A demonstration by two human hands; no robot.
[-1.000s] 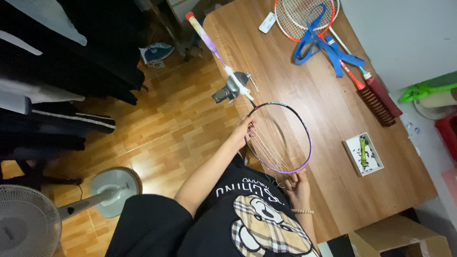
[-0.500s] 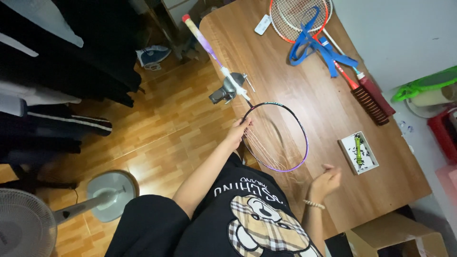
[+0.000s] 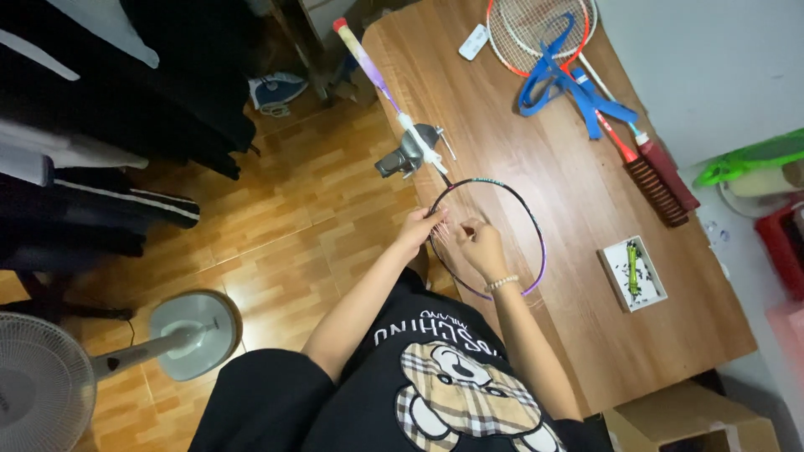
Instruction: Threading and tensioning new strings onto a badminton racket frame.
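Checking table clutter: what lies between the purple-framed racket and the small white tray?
Only bare wooden table lies between the racket and tray, seen from the head view.

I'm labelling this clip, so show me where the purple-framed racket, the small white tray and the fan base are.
purple-framed racket [image 3: 540, 243]: head view, on the right side of its frame.
small white tray [image 3: 618, 276]: head view, on its white floor.
fan base [image 3: 194, 335]: head view, on the round grey foot.

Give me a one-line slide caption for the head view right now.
Both hands, left hand and right hand, work the strings of a purple-framed badminton racket clamped at a wooden table.
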